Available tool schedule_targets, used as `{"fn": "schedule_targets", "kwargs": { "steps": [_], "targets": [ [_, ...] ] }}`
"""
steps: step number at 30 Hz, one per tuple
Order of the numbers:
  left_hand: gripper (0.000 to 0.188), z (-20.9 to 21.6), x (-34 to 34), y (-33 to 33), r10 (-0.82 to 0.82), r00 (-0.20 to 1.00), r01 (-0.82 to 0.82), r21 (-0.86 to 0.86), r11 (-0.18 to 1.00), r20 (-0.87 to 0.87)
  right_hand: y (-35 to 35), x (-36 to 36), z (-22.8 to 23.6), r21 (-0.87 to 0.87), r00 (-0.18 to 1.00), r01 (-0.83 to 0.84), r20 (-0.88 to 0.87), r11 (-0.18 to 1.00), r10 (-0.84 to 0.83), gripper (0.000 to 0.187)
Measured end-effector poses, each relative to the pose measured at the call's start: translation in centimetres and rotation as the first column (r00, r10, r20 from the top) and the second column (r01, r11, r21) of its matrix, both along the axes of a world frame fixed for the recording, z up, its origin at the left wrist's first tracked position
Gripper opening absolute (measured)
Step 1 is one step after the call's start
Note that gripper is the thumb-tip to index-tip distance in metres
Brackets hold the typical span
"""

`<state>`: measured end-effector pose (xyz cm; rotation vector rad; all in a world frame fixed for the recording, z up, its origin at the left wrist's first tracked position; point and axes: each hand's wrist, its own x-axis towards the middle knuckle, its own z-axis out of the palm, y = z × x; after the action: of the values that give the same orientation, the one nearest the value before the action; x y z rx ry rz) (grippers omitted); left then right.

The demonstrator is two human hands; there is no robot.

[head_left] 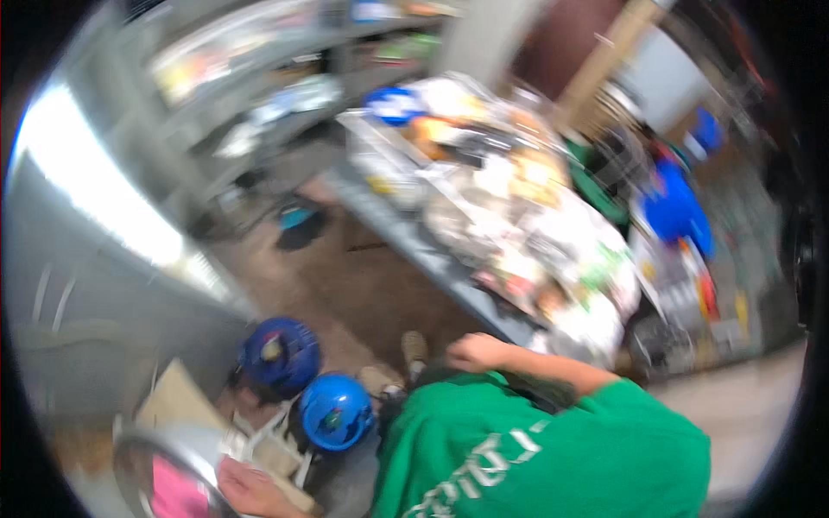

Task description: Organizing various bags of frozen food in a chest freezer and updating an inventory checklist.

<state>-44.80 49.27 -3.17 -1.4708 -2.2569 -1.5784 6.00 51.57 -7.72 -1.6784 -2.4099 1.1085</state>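
Brown floor [332, 268], left hand [249, 489] beside metal bowl [129, 449], right hand [477, 352] near table [414, 246]

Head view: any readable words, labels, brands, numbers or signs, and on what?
None legible enough to quote.
Green shirt: white lettering, warped and blurred.
Bagged pile: coloured patches, too blurred to tell any text.
Shelf items: too blurred to read.
Pink item by the left hand: no text discernible.
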Motion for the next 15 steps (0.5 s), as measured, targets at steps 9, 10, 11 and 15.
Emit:
{"fn": "schedule_targets", "kwargs": {
  "steps": [9, 10, 11, 15],
  "targets": [
    [0.047, 1.7, 20.7, 9.9, -0.974, 0.151, 0.966, -0.236, 0.108, 0.172, -5.9, 1.2, -2.4, -0.010, 0.822, 0.541, -0.204, 0.841, -0.532, 0.030],
    [0.042, 3.8, 22.3, 10.9, -0.987, 0.103, 0.956, -0.287, 0.065, 0.121, -6.9, 1.7, -2.4, 0.062, 0.820, 0.546, -0.245, 0.836, -0.517, 0.034],
    [0.038, 5.3, 23.9, 11.8, -0.996, 0.054, 0.940, -0.339, 0.027, 0.070, -7.9, 2.0, -2.5, 0.133, 0.819, 0.548, -0.285, 0.826, -0.498, 0.038],
    [0.027, 3.9, 28.2, 15.5, -0.980, -0.096, 0.804, -0.566, -0.181, 0.177, -11.9, 5.9, -2.6, 0.196, 0.734, 0.663, -0.360, 0.723, -0.575, 0.040]
  ]
}}
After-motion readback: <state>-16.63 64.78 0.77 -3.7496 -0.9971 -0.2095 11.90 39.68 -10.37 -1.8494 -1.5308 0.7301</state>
